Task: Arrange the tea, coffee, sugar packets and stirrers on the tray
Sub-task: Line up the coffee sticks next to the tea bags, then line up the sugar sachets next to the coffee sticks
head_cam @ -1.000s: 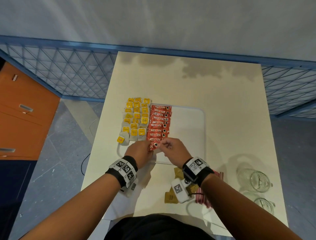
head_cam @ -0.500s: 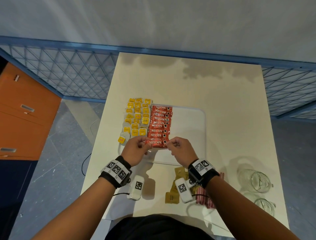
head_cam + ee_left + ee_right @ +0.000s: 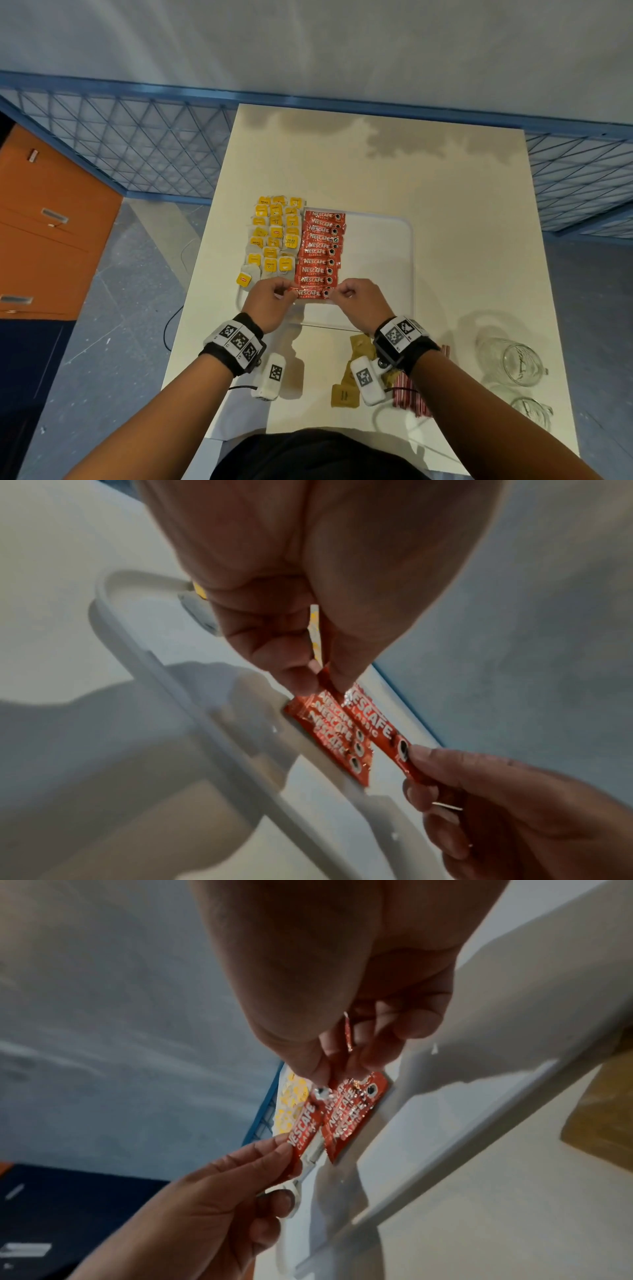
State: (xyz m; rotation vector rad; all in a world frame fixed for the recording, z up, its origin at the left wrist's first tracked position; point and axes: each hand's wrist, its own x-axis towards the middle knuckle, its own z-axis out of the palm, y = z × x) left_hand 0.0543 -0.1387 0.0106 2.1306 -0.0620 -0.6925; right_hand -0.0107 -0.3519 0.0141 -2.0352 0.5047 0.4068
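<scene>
A white tray (image 3: 376, 240) lies on the table. Yellow-tagged tea bags (image 3: 274, 236) fill its left side, and a column of red coffee sachets (image 3: 320, 250) runs beside them. My left hand (image 3: 291, 292) and right hand (image 3: 337, 293) each pinch one end of a single coffee sachet (image 3: 311, 293) at the near end of that column. In the left wrist view the held sachet (image 3: 373, 729) hangs just above the lying sachets (image 3: 329, 731). The right wrist view shows the same sachet (image 3: 303, 1129) over the tray rim (image 3: 445, 1110). Brown sugar packets (image 3: 344, 395) and red stirrers (image 3: 411, 397) lie on the table under my right wrist.
Two clear glass jars (image 3: 517, 363) lie on the table at the near right. The right half of the tray is bare. Beyond the table's far edge runs a blue mesh fence (image 3: 137, 147). An orange cabinet (image 3: 44, 222) stands on the left.
My hands have drawn apart, and now pinch the coffee sachet by its two ends, level at the near end of the column. Before, they were close together over it.
</scene>
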